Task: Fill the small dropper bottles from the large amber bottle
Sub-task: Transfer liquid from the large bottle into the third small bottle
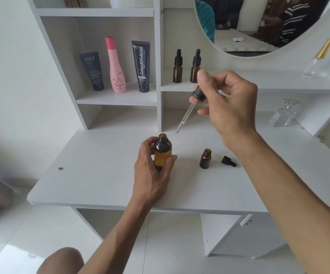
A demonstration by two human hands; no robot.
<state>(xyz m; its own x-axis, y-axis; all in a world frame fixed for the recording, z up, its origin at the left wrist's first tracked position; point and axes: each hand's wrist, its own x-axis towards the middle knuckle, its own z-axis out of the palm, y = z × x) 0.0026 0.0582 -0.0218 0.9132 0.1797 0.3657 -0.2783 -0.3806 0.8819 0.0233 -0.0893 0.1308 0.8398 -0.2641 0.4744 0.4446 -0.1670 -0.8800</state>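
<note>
My left hand (152, 171) grips the large amber bottle (162, 150), which stands open and upright on the white desk (92, 175). My right hand (225, 107) pinches the black top of a glass dropper (187, 111), held in the air with its tip slanting down toward the large bottle's mouth, a little to its right. A small amber bottle (205, 158) stands open on the desk below my right wrist. Its black dropper cap (228, 161) lies beside it. Two capped small dropper bottles (178, 66) (195, 66) stand on the shelf behind.
Three cosmetic containers stand in the left shelf compartment: a dark tube (92, 71), a pink bottle (116, 66) and a black tube (142, 67). Clear glass bottles (284, 113) (318, 60) stand at the right. A round mirror (259, 22) hangs above the shelf.
</note>
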